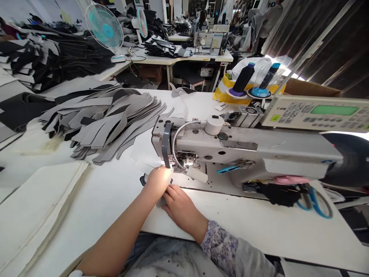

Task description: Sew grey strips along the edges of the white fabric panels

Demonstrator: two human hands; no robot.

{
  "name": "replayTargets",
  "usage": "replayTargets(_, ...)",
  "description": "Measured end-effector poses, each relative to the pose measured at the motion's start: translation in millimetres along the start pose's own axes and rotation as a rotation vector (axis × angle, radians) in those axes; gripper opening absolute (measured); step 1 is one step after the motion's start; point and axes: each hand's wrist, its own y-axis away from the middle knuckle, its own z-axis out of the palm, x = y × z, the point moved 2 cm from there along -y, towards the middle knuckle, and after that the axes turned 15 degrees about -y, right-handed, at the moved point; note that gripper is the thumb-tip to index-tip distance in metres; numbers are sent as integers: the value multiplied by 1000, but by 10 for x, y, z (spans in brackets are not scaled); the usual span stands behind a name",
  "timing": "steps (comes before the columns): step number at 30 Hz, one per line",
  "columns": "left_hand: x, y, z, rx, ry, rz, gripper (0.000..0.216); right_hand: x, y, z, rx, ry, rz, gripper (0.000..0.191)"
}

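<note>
1. The left hand [157, 179] is beside the needle area of the sewing machine [248, 151]; its fingers are hidden, so I cannot tell its grip.
2. The right hand [183, 209] touches a grey fabric piece [162, 202] on the counter [115, 200], partly beneath both hands; whether it pinches is unclear.
3. Grey fabric strips [115, 119] lie heaped to the left; 2 thread cones [243, 79] stand behind the machine.
</note>
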Motion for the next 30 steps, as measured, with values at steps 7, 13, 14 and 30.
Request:
replayTargets(7,-97,86,174,241,24,73,29,128,-39,28,39,25,-8,32)
replayTargets(13,-299,105,347,343,52,238,28,228,-107,63,63,67,-13,32)
replayTargets(14,-295,93,350,358,37,238,26,242,-120,60,68,60,-3,31)
replayTargets(30,-222,-125,333,376,83,152,26,390,-148,102,93,82,70,11)
